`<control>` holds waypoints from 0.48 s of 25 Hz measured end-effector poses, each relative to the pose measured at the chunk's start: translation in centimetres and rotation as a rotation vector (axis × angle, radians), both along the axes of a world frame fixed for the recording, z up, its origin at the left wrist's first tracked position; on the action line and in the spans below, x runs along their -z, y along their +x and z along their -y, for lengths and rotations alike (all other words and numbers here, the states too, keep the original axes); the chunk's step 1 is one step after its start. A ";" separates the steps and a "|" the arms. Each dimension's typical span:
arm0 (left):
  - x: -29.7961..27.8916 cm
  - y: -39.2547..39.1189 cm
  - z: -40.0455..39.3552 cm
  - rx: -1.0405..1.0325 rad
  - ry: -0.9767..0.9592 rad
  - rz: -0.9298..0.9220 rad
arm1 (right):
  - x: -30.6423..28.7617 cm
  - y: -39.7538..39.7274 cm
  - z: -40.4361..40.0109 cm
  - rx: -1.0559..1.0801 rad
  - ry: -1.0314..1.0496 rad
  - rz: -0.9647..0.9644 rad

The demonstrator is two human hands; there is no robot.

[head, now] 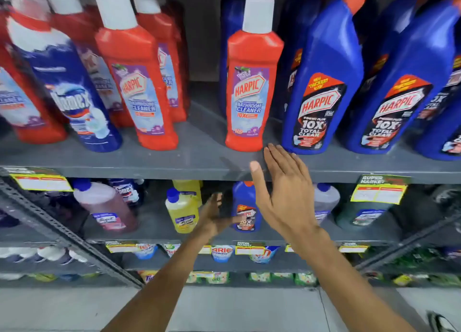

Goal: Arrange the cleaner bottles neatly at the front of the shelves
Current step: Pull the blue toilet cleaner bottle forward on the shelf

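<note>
On the grey top shelf (194,157) a red Harpic bathroom cleaner bottle (252,82) with a white cap stands upright near the front edge. Blue Harpic bottles (321,87) stand to its right. To its left, across a gap, are more red Harpic bottles (139,82) and a blue Domex bottle (72,92). My right hand (282,192) is open with flat fingers, its fingertips just below the red bottle's base at the shelf edge, holding nothing. My left hand (214,217) is open and blurred, lower down in front of the second shelf, near a small blue Harpic bottle (245,207).
The second shelf holds a pink bottle (104,207), yellow bottles (182,209), a pale bottle and a dark green one (361,212). Yellow price tags (379,192) hang on the shelf edges. Detergent pouches fill the lower shelves. A slanted metal brace (62,234) crosses at the left.
</note>
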State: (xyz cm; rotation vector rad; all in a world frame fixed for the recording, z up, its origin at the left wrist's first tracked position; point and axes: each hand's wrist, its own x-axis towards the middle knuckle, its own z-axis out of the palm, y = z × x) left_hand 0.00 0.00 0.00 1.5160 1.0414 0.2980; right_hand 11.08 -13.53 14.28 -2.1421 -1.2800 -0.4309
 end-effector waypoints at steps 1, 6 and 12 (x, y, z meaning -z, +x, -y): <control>0.3 0.8 -0.7 0.018 0.029 -0.040 | 0.1 0.3 0.0 -0.015 -0.009 0.005; 2.1 2.7 -3.7 0.247 0.071 -0.086 | 0.3 1.7 -0.4 -0.011 -0.038 0.076; 2.9 2.7 -3.5 0.351 0.116 0.136 | 0.9 1.2 -1.2 0.050 0.023 0.060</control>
